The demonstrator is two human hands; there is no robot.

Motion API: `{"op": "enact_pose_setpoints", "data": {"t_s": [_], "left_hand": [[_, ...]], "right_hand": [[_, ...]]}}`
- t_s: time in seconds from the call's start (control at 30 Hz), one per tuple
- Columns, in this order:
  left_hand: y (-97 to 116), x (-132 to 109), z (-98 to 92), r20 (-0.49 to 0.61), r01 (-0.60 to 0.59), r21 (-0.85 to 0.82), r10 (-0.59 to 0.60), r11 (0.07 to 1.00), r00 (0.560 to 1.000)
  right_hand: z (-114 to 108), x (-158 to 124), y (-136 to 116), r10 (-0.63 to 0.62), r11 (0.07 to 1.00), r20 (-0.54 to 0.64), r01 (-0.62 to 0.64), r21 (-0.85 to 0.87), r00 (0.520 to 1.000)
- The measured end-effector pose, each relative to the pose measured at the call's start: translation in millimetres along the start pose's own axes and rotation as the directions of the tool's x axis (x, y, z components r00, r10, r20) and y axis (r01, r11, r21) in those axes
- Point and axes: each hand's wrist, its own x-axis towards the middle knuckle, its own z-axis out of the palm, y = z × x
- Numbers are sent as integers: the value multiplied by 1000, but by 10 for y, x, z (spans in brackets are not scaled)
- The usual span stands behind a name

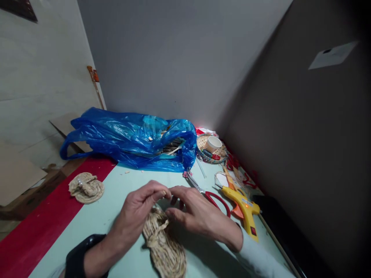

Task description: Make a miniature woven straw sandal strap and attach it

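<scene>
A woven piece of braided straw cord (166, 247), long and narrow like a slipper sole, lies on the table below my hands. A loose strand crosses its upper part. Above its far end, my left hand (136, 212) pinches thumb and forefinger together; what sits between them, if anything, is too small to make out. My right hand (197, 212) meets those fingertips with its forefinger, its thumb held apart from the curved fingers. Just beyond the right hand lie scissors with red handles (218, 201), partly covered by it.
A coiled straw piece (86, 188) lies at left on the red strip. At the back rests a blue plastic bag (130, 135) of sticks. Right of it stands a woven basket (202, 143) holding a white cup (214, 144). A yellow glue gun (245, 208) lies at right.
</scene>
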Motion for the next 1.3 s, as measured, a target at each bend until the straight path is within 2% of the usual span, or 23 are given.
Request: {"op": "enact_pose_setpoints", "data": {"t_s": [0.1, 0.23, 0.37, 0.43, 0.57, 0.67, 0.77, 0.9, 1.1, 1.3], "left_hand": [[-21, 53, -70, -66, 32, -50, -35, 998, 997], [25, 65, -130, -98, 64, -41, -68, 997, 993], [88, 71, -158, -78, 86, -12, -87, 996, 993], [102, 80, -173, -58, 91, 11, -91, 996, 994], [127, 78, -213, 30, 62, 61, -64, 996, 997], [151, 20, -255, 151, -25, 121, 7, 992, 989], [142, -102, -285, 281, -124, 212, 61, 969, 958], [72, -301, -265, 391, -223, 301, 93, 927, 915], [8, -422, -186, 422, -343, 391, 164, 854, 891], [-19, -448, -163, 431, -363, 464, 152, 808, 890]], "right_hand": [[85, 38, 28, -37, 994, 54, 31, 104, 998], [96, 14, 92, -62, 984, 46, 54, 168, 997], [15, -72, 180, -229, 957, 104, 205, 204, 968], [4, -104, 210, -273, 947, 136, 242, 209, 952], [86, -125, 215, -214, 965, 64, 201, 167, 975], [165, -128, 183, -116, 985, -19, 118, 126, 993], [213, -135, 155, -34, 995, -109, 44, 93, 994], [255, -140, 152, 17, 995, -155, -1, 104, 988], [294, -143, 157, 27, 990, -168, -3, 143, 985], [319, -145, 176, 31, 938, -125, 14, 348, 992]]}}
